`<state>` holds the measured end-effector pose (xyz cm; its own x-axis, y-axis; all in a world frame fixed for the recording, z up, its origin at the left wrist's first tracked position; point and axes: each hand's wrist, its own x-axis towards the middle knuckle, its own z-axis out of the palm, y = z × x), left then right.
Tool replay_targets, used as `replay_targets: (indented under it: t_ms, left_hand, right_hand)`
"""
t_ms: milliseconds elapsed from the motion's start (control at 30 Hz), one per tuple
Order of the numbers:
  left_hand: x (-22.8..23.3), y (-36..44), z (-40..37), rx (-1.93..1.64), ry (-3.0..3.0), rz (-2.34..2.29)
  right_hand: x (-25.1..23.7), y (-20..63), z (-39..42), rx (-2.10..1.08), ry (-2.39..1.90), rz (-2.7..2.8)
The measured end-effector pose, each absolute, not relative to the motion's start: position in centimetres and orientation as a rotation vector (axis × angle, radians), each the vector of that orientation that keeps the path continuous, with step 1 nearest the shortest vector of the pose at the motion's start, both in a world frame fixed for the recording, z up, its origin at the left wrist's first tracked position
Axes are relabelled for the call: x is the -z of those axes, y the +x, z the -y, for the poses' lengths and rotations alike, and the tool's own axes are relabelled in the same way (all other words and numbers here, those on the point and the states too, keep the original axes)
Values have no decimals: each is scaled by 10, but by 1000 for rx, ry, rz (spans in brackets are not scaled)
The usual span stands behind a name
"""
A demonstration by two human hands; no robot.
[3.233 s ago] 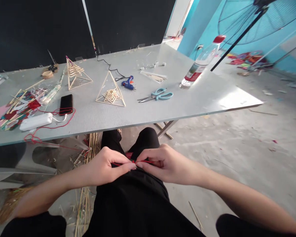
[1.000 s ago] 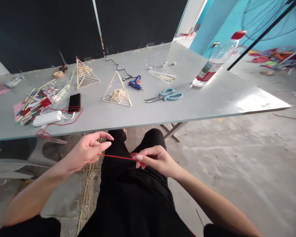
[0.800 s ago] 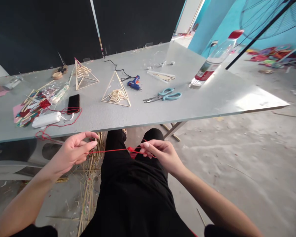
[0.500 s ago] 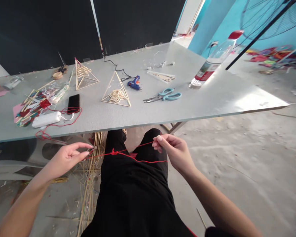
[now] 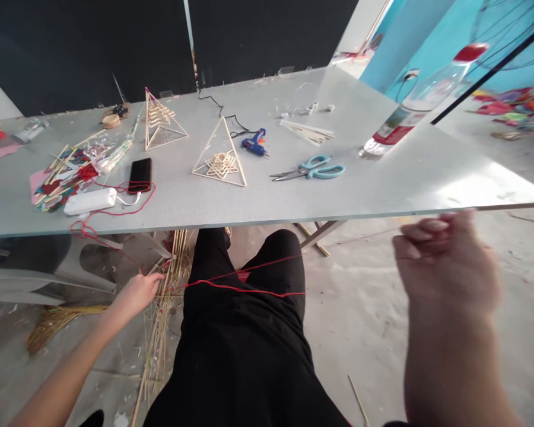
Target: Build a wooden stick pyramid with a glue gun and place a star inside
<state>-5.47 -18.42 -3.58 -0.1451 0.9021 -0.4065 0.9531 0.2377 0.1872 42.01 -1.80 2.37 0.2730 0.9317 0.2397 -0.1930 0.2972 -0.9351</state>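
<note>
A red thread (image 5: 249, 290) lies stretched in two strands across my black trousers (image 5: 244, 356). My left hand (image 5: 137, 292) is low at the left beside a bundle of thin sticks (image 5: 160, 332) on the floor and pinches the thread's left end. My right hand (image 5: 445, 261) is raised close to the camera at the right, blurred, with its fingers curled shut. The upper strand points toward it, but the thread is too fine to see over the floor.
The grey table (image 5: 382, 178) ahead carries two stick pyramids (image 5: 220, 155) (image 5: 162, 121), blue scissors (image 5: 311, 170), a blue glue gun (image 5: 254, 142), a plastic bottle (image 5: 409, 112), a phone (image 5: 140, 175), a white power bank (image 5: 89, 201) and coloured paper scraps (image 5: 62, 181).
My hands have drawn apart: the left went down and left toward the sticks, the right swung far right and up. The thread now lies stretched over my lap.
</note>
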Motion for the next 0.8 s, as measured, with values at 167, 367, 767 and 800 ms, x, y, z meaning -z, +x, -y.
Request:
replay_targets:
  t_ms: [167,367,767,800]
  left_hand:
    - [60,-29,184,266,1806,-1922]
    - [70,10,178,339,1975,-1775]
    - [98,90,104,-172,2008,-1434]
    - [96,87,106,-200,1980,-1408]
  right_hand:
    - [-15,444,9,-950,-980,690]
    - [-44,413,40,-987,-1023,953]
    - [-97,420,52,-765,-1053,1130]
    - [-97,428,47,-721,-1074,1078]
